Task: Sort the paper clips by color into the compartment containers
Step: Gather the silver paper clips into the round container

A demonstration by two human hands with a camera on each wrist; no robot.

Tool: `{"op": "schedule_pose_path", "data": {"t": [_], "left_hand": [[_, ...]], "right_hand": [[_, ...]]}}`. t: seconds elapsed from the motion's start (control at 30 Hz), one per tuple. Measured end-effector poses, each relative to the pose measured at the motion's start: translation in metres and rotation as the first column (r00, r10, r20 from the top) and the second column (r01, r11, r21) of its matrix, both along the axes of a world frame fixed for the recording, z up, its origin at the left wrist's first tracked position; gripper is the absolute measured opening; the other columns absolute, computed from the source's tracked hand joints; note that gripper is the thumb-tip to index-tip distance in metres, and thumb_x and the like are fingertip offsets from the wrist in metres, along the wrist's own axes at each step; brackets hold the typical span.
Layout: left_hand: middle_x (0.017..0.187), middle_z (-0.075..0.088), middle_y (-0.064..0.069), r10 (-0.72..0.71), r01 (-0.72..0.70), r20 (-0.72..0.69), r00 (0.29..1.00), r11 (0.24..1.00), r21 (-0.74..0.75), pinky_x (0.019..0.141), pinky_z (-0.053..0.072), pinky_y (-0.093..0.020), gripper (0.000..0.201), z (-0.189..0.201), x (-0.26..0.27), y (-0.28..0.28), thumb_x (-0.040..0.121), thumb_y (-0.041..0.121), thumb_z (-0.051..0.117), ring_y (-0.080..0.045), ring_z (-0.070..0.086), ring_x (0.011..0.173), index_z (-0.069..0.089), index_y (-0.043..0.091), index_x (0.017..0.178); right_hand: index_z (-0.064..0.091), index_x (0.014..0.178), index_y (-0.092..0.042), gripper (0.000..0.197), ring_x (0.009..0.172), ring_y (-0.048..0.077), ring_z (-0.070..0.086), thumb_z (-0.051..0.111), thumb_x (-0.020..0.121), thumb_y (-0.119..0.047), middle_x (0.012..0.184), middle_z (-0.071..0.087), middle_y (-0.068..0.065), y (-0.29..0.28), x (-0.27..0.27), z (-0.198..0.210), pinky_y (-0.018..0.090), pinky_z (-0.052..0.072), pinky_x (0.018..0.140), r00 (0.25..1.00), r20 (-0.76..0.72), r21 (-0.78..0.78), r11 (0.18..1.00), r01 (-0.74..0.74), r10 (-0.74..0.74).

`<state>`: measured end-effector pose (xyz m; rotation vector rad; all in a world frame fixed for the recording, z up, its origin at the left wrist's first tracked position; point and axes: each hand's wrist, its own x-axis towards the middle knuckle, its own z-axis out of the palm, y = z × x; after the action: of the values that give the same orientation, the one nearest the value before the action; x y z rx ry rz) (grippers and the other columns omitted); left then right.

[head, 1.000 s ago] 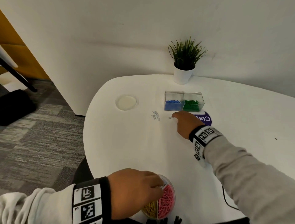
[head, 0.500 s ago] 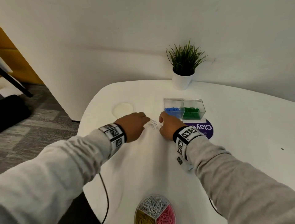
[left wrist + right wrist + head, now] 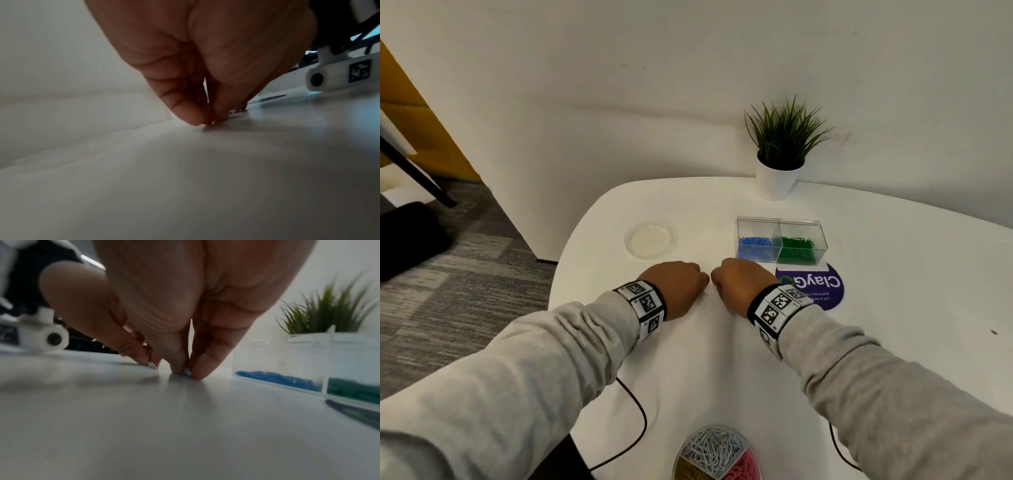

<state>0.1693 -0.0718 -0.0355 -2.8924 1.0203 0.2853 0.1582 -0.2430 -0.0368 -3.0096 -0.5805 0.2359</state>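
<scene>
My left hand (image 3: 678,284) and right hand (image 3: 739,282) sit knuckle to knuckle at the middle of the white table (image 3: 688,370), fingertips down and hiding the loose pale clips. In the right wrist view my right hand (image 3: 188,374) pinches a small pale clip (image 3: 186,371) against the table. Beside it, a left fingertip rests on another pale clip (image 3: 151,364). In the left wrist view my left hand (image 3: 206,124) has thumb and finger pinched together at the surface, with a pale clip (image 3: 232,112) just behind. A clear two-part box (image 3: 780,222) holds blue clips (image 3: 755,244) and green clips (image 3: 798,245).
A round divided container (image 3: 717,452) with pale, pink and yellow clips sits at the near edge. Its clear lid (image 3: 650,240) lies far left. A potted plant (image 3: 780,154) stands at the back, and a purple sticker (image 3: 822,287) is right of my right hand. Cables trail off the near edge.
My left hand left the round container and came forward to the loose clips. My right hand slid left to meet it, and both now have their fingertips down on the clips.
</scene>
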Motion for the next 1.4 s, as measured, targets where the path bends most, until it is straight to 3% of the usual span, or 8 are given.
{"op": "schedule_pose_path", "data": {"t": [0.2,0.4,0.5,0.6,0.87,1.03,1.2,1.4], "left_hand": [[0.108,0.057,-0.004,0.044,-0.045,0.010,0.999,0.993,0.105,0.070,0.041,-0.033,0.023,0.012,-0.032,0.015,0.096,0.031,0.043,-0.027,0.058,0.099,0.056,0.018,0.110],[0.080,0.062,0.011,0.088,-0.116,-0.109,0.990,0.952,-0.283,0.070,0.050,-0.033,0.008,0.055,-0.096,0.050,0.085,0.032,0.056,-0.010,0.056,0.073,0.061,0.026,0.084],[0.077,0.064,0.013,0.006,-0.088,-0.207,0.978,0.916,-0.392,0.070,0.052,-0.033,0.009,0.067,-0.135,0.056,0.086,0.033,0.060,-0.006,0.059,0.071,0.064,0.027,0.081],[0.079,0.064,0.015,-0.075,-0.070,-0.289,0.954,0.885,-0.460,0.071,0.053,-0.030,0.007,0.073,-0.166,0.050,0.086,0.034,0.063,-0.004,0.060,0.073,0.069,0.030,0.086],[0.083,0.053,0.017,-0.107,0.048,-0.209,0.972,0.962,-0.270,0.072,0.047,-0.026,0.009,0.057,-0.189,0.028,0.090,0.036,0.060,-0.004,0.054,0.078,0.066,0.031,0.093],[0.097,0.064,0.010,0.114,-0.140,-0.122,0.986,0.961,-0.239,0.078,0.048,-0.029,0.015,0.053,-0.144,0.035,0.094,0.035,0.055,-0.013,0.061,0.089,0.067,0.028,0.098],[0.127,0.056,-0.005,0.439,-0.443,-0.082,0.895,0.896,-0.031,0.098,0.042,-0.034,0.051,0.025,-0.080,0.028,0.098,0.057,0.042,-0.025,0.053,0.120,0.058,0.017,0.125],[0.115,0.058,-0.003,0.311,-0.309,-0.073,0.948,0.951,0.030,0.089,0.047,-0.034,0.025,0.014,-0.073,0.007,0.097,0.033,0.047,-0.025,0.058,0.108,0.062,0.018,0.109]], "right_hand": [[0.058,0.111,-0.009,0.019,0.099,0.028,0.061,0.049,0.094,-0.013,0.109,0.060,0.010,-0.009,-0.028,0.014,0.033,0.043,0.074,0.999,-0.048,-0.093,0.996,0.003,-0.008],[0.073,0.092,-0.023,0.015,0.078,0.007,0.062,0.063,0.081,-0.018,0.085,0.069,-0.011,-0.010,-0.114,0.065,0.020,0.050,0.075,0.989,-0.143,0.450,0.892,0.039,0.029],[0.074,0.098,-0.027,0.017,0.082,0.003,0.064,0.064,0.086,-0.024,0.093,0.072,-0.013,-0.003,-0.173,0.073,0.016,0.049,0.078,0.961,-0.163,0.463,0.878,-0.125,0.223],[0.073,0.106,-0.032,0.020,0.090,0.005,0.061,0.058,0.093,-0.032,0.100,0.072,-0.011,-0.005,-0.201,0.058,0.028,0.050,0.081,0.954,-0.131,0.357,0.911,-0.208,0.269],[0.069,0.112,-0.037,0.021,0.093,0.004,0.061,0.056,0.096,-0.031,0.104,0.069,-0.011,-0.021,-0.217,0.041,0.022,0.047,0.087,0.983,-0.155,0.435,0.900,-0.024,0.101],[0.069,0.113,-0.031,0.022,0.111,0.001,0.053,0.053,0.097,-0.030,0.120,0.064,-0.016,-0.021,-0.222,0.036,0.022,0.044,0.097,0.986,-0.051,0.499,0.859,-0.112,0.158],[0.032,0.143,-0.037,0.083,0.128,0.001,0.036,0.055,0.076,-0.080,0.141,0.037,-0.020,-0.022,-0.226,0.045,0.030,0.036,0.109,0.928,-0.321,0.364,0.929,-0.062,0.188],[0.020,0.148,-0.037,0.109,0.133,0.004,0.036,0.073,0.061,-0.076,0.147,0.031,-0.019,-0.027,-0.228,0.043,0.030,0.035,0.111,0.923,-0.310,0.338,0.934,-0.118,0.229]]}}
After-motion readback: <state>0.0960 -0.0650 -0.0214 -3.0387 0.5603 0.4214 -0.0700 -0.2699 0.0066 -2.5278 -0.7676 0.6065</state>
